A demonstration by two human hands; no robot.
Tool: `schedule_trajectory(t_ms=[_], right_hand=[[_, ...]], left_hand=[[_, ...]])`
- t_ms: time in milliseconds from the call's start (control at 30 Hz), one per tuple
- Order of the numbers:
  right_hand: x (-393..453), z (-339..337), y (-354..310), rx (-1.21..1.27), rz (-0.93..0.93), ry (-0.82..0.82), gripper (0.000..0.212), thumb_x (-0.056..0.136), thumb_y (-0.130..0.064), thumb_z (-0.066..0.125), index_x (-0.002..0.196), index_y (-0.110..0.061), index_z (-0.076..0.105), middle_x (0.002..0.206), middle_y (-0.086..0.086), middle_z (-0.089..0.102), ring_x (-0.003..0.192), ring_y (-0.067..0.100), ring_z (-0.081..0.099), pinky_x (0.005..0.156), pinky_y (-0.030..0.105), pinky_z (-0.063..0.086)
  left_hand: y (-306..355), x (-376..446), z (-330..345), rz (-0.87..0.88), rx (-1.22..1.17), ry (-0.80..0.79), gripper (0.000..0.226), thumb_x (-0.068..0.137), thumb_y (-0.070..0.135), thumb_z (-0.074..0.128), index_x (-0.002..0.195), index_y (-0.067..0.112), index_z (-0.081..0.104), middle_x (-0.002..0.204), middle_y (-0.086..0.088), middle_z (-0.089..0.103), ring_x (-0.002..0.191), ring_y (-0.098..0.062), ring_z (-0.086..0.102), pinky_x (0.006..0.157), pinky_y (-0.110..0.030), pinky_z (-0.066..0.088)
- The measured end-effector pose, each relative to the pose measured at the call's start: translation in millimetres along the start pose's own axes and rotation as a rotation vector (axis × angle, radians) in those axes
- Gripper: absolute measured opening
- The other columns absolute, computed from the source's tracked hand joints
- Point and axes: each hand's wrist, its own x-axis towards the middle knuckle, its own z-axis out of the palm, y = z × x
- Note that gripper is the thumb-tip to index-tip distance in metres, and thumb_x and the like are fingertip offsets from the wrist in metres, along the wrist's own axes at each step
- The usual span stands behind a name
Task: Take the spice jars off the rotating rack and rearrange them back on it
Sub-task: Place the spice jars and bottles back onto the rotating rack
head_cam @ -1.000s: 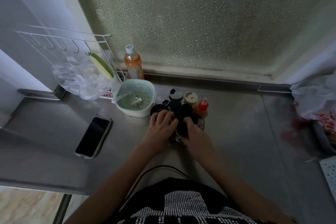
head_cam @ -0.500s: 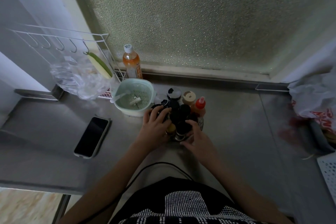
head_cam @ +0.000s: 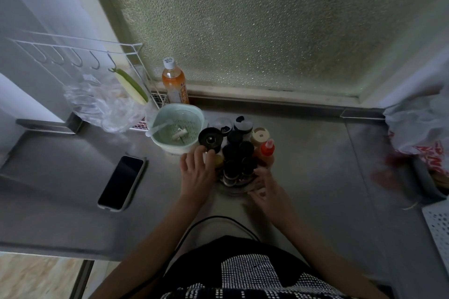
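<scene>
The rotating rack (head_cam: pixel 237 185) stands at the middle of the steel counter, packed with several dark-capped spice jars (head_cam: pixel 245 148), a beige-capped jar (head_cam: pixel 260 135) and a red-nozzle squeeze bottle (head_cam: pixel 267 149). A wide black lid (head_cam: pixel 210 139) tops the jar at the rack's left. My left hand (head_cam: pixel 196 172) reaches in from the left, its fingertips closed around a yellowish jar (head_cam: pixel 217 160) on the rack's left side. My right hand (head_cam: pixel 263 184) rests on the rack's front right rim, fingers curled against it. The rack's base is mostly hidden by the jars and my hands.
A pale green colander bowl (head_cam: pixel 160 121) sits just left of the rack. A phone (head_cam: pixel 121 181) lies on the steel counter (head_cam: pixel 315 177) further left. An orange drink bottle (head_cam: pixel 173 85) stands by the frosted window. A wire hook rack (head_cam: pixel 73 56) and plastic bags (head_cam: pixel 418 128) flank the sides.
My left hand has shifted left and up off the rack's centre onto the yellowish jar. My right hand has dropped from the jars to the rack's front right rim.
</scene>
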Motion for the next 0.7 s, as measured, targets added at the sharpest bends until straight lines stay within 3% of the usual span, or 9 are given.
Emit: schedule_trajectory(t_ms=[100, 167, 233, 367, 500, 700], right_hand=[[0.2, 0.4, 4.4, -0.123, 0.014, -0.029, 0.036, 0.086, -0.020, 0.062, 0.120, -0.014, 0.050, 0.098, 0.005, 0.064, 0.076, 0.019, 0.057, 0.071, 0.032, 0.047], [-0.4, 3.1, 9.9, -0.186, 0.009, -0.063, 0.023, 0.087, -0.024, 0.060, 0.107, -0.014, 0.055, 0.096, 0.007, 0.064, 0.077, 0.018, 0.054, 0.071, 0.029, 0.042], [0.3, 5.5, 16.9, -0.235, 0.041, -0.115, 0.024, 0.087, -0.030, 0.056, 0.105, -0.014, 0.056, 0.101, 0.008, 0.064, 0.089, 0.023, 0.059, 0.076, 0.031, 0.044], [1.7, 7.5, 20.5, -0.314, 0.053, -0.263, 0.044, 0.083, -0.046, 0.038, 0.117, -0.024, 0.055, 0.116, 0.010, 0.061, 0.109, 0.028, 0.056, 0.090, 0.037, 0.046], [5.8, 14.1, 17.1, -0.322, 0.034, -0.233, 0.033, 0.092, -0.024, 0.051, 0.125, -0.025, 0.055, 0.126, 0.010, 0.057, 0.117, 0.027, 0.052, 0.095, 0.031, 0.041], [8.3, 18.6, 19.3, -0.273, 0.046, -0.242, 0.028, 0.091, -0.017, 0.051, 0.118, -0.015, 0.059, 0.128, 0.013, 0.056, 0.116, 0.030, 0.053, 0.096, 0.034, 0.042]], left_hand=[[-1.7, -4.0, -2.7, 0.005, -0.033, -0.092, 0.033, 0.071, 0.020, 0.070, 0.091, 0.015, 0.045, 0.086, -0.009, 0.053, 0.075, -0.028, 0.048, 0.067, -0.038, 0.039], [-3.9, -7.2, -2.2, -0.171, -0.229, -0.296, 0.031, 0.073, 0.020, 0.069, 0.089, 0.013, 0.044, 0.081, -0.012, 0.063, 0.072, -0.034, 0.059, 0.061, -0.040, 0.047], [-7.0, -7.7, 1.0, -0.412, -0.456, -0.437, 0.023, 0.077, 0.020, 0.068, 0.086, 0.007, 0.051, 0.082, -0.015, 0.066, 0.076, -0.036, 0.062, 0.062, -0.044, 0.050], [-9.3, -2.3, 8.9, -0.478, -0.610, -0.417, 0.010, 0.083, 0.011, 0.063, 0.087, 0.002, 0.064, 0.090, -0.019, 0.070, 0.086, -0.034, 0.063, 0.070, -0.036, 0.045], [-17.1, 10.1, 18.2, -0.520, -0.627, -0.473, 0.011, 0.084, 0.013, 0.062, 0.090, 0.005, 0.067, 0.093, -0.016, 0.072, 0.089, -0.031, 0.066, 0.074, -0.034, 0.047], [-23.8, 15.1, 23.2, -0.441, -0.536, -0.501, 0.010, 0.083, 0.016, 0.062, 0.085, 0.006, 0.064, 0.087, -0.014, 0.071, 0.086, -0.031, 0.064, 0.071, -0.033, 0.043]])
